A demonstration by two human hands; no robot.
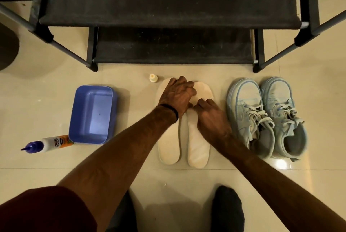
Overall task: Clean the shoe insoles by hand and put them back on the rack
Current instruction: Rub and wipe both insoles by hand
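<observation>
Cream-coloured insoles (184, 138) were laid side by side on the tiled floor (131, 173), just near of the black rack (168, 7). The left hand (177, 97) was pressed on the far ends of the insoles with its fingers bent down; whether anything was pinched under them could not be told. The right hand (210, 115) was rested on the right insole near its middle, fingers curled onto the surface, and a true grip could not be made out either. A blue tub (91, 113) was seen to the left, with a purple-capped bottle (46, 142) lying near it and a small cap (153, 78) standing just beyond the insoles. Pale blue shoes (265, 117) were set to the right, apart from the insoles. The cleaning step was judged to be in hand, perhaps rubbing or steadying. Next, a firm hold on one insole would be called for, and cleaner would need to be brought to it.
</observation>
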